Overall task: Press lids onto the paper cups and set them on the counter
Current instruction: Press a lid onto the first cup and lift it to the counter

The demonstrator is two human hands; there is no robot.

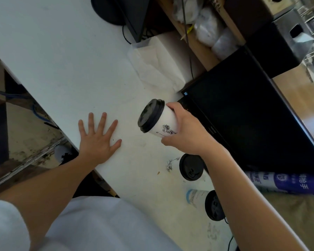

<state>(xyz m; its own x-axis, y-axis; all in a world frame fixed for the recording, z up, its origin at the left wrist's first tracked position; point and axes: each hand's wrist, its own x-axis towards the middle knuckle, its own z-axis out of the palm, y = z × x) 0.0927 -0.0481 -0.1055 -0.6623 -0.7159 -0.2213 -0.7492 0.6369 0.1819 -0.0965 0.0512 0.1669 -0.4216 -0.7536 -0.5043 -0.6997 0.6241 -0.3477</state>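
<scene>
My right hand [186,132] grips a white paper cup [166,123] with a black print on its side. A black lid [150,115] sits on that cup, which is tilted to the left above the white counter [65,66]. My left hand [98,137] lies flat on the counter with fingers spread, holding nothing. Nearer to me, a second lidded cup [190,166] and a third lidded cup [213,205] stand on the counter, partly hidden by my right forearm.
A black monitor [252,124] leans at the right, close to my right hand. Crumpled white paper [152,66] lies beyond the cup. A sleeve of stacked purple-and-white cups [286,183] lies at the right. The counter's left edge drops to the floor.
</scene>
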